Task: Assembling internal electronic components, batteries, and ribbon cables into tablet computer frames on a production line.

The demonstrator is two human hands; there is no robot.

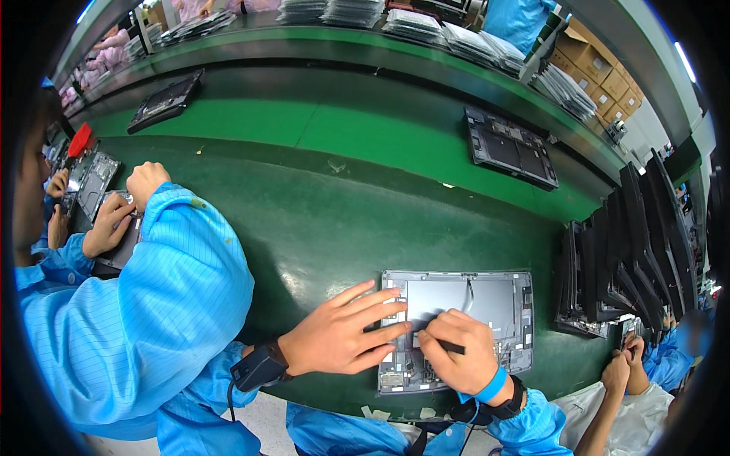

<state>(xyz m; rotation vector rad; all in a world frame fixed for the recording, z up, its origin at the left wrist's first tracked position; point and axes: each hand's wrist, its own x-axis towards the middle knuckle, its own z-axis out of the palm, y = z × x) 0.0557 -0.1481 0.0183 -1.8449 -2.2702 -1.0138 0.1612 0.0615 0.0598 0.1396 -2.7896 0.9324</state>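
An opened laptop chassis point(461, 296) lies flat on the green bench in front of me, its grey metal inside and dark frame parts showing. My left hand point(342, 330) is open, with its fingers spread over the left edge of the chassis. Above the lower middle of the chassis, my right hand point(460, 353) is closed around a slim black tool point(452, 346). Only a short black piece of it sticks out of the fist, so its kind and working tip are hidden. A short cable point(469, 295) hangs from the chassis's top edge.
Dark laptop parts point(620, 251) stand upright in a row at right. Further laptop chassis lie on the brighter green strip at far right point(513, 148) and far left point(166, 102). A co-worker's blue sleeve point(144, 304) is close on my left; another person's hands point(623, 365) work at lower right.
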